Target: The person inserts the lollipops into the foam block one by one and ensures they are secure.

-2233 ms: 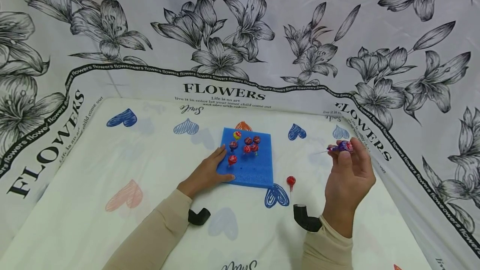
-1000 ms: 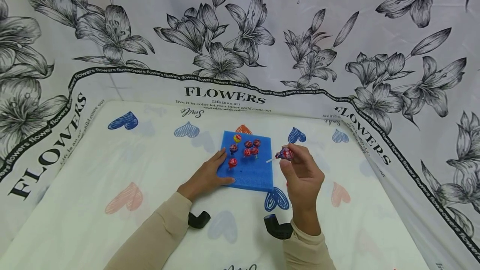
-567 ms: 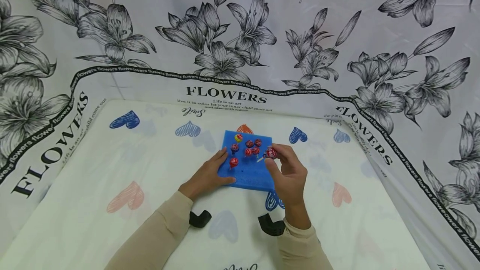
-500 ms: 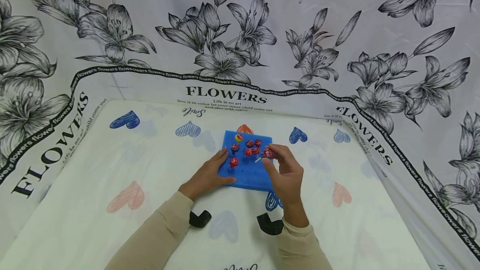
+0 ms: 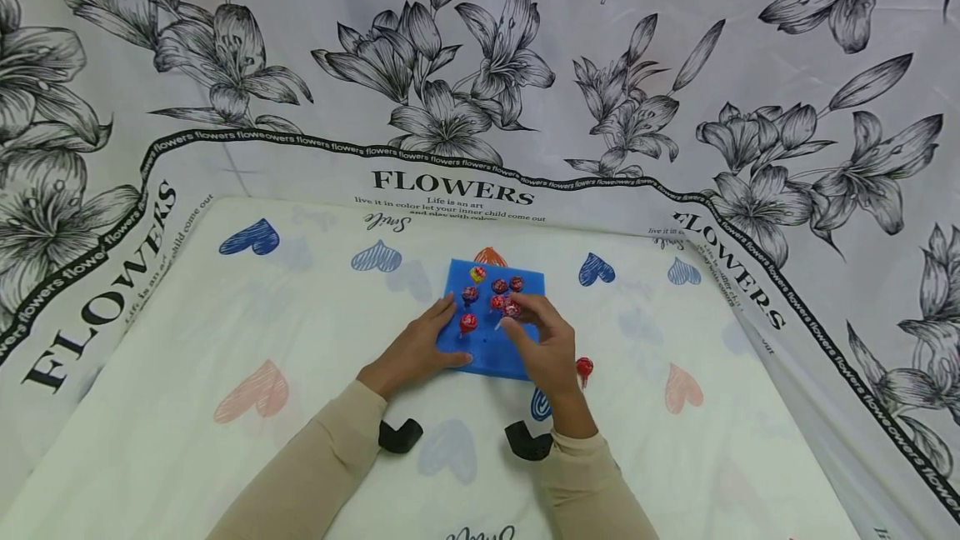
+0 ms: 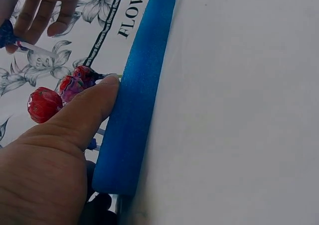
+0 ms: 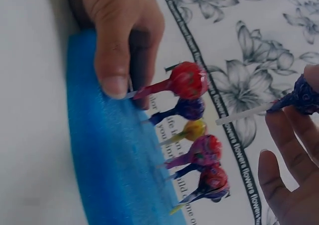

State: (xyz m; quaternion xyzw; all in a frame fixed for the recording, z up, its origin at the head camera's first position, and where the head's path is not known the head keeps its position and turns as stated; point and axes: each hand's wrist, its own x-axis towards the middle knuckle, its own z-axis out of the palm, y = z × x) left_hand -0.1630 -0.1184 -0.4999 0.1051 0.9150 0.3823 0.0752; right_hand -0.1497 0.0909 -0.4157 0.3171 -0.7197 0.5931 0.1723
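A blue foam block [image 5: 480,361] lies on the table with several wrapped lollipops standing in it by their sticks, including a red lollipop [image 5: 468,323] and a yellow one [image 5: 477,273]. My left hand [image 5: 408,352] rests along the block's left side, its fingers straight and its thumb pressing the upper face [image 7: 117,60]. Over the block, my right hand [image 5: 551,348] pinches a lollipop [image 7: 303,94] in a dark blue-purple wrapper by its head. Its white stick points toward the foam, tip apart from it in the right wrist view.
A loose red lollipop [image 5: 584,368] lies on the table right of the block, partly behind my right wrist. Heart-printed white cloth [image 5: 300,457] covers the table. A flower-patterned curtain [image 5: 270,165] hangs behind and at the sides.
My right hand has carried the lollipop leftward from the table's right side to over the block, uncovering the loose red one again. The left hand stays on the block.
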